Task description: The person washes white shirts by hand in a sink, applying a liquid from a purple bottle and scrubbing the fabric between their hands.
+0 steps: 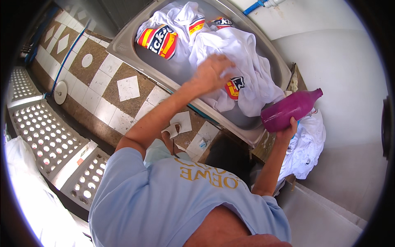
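A pile of wet-looking white cloth (224, 45) with red, yellow and black printed patches lies in a grey metal basin (123, 43). Over the middle of the cloth is my left hand (214, 73), a little blurred, its fingers loosely bent and apart with nothing seen in them. My right hand (286, 131) grips a purple bottle (290, 110) from below, at the basin's right end. The bottle lies nearly sideways, its narrow neck pointing up and right. Part of my right fingers is hidden behind it.
More white cloth (306, 144) is heaped beside the basin, right of my right forearm. A pale wall (329, 66) rises behind. On the left are perforated grey panels (41, 131), a blue hose (68, 53) and a patterned tile floor (101, 82). A blue pipe (254, 7) shows at the top.
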`<act>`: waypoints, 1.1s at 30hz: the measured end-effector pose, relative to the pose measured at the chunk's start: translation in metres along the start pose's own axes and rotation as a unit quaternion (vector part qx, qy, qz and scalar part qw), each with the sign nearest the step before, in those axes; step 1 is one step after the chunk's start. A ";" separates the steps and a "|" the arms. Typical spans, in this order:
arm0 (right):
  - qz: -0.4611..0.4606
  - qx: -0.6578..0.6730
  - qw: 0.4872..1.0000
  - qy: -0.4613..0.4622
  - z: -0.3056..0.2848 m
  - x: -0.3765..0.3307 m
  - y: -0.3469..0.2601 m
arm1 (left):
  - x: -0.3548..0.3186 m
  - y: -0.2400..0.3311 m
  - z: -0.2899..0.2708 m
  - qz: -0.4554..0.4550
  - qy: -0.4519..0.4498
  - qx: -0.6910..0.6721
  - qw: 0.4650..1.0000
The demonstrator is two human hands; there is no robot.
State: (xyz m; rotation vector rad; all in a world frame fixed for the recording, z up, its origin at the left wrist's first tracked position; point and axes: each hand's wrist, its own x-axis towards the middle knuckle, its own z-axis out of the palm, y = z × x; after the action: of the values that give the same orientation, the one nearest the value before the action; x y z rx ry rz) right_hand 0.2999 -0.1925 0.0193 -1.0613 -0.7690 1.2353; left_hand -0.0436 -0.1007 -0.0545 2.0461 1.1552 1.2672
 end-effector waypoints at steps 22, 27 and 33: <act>-0.018 -0.005 1.000 -0.008 0.006 0.014 -0.011 | 0.072 0.007 -0.014 0.195 -0.133 0.072 0.969; -0.034 0.034 0.999 0.003 0.009 0.018 -0.021 | 0.080 0.007 0.000 0.170 -0.210 0.153 0.951; -0.058 0.084 0.995 -0.003 0.021 0.030 -0.035 | 0.107 -0.010 -0.044 0.016 -0.243 -0.168 0.955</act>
State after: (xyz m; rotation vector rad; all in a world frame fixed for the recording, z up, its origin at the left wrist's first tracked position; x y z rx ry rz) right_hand 0.2996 -0.1586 0.0572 -0.8648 -0.7094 1.1827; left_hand -0.0631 -0.0066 0.0113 1.9619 0.6346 0.8290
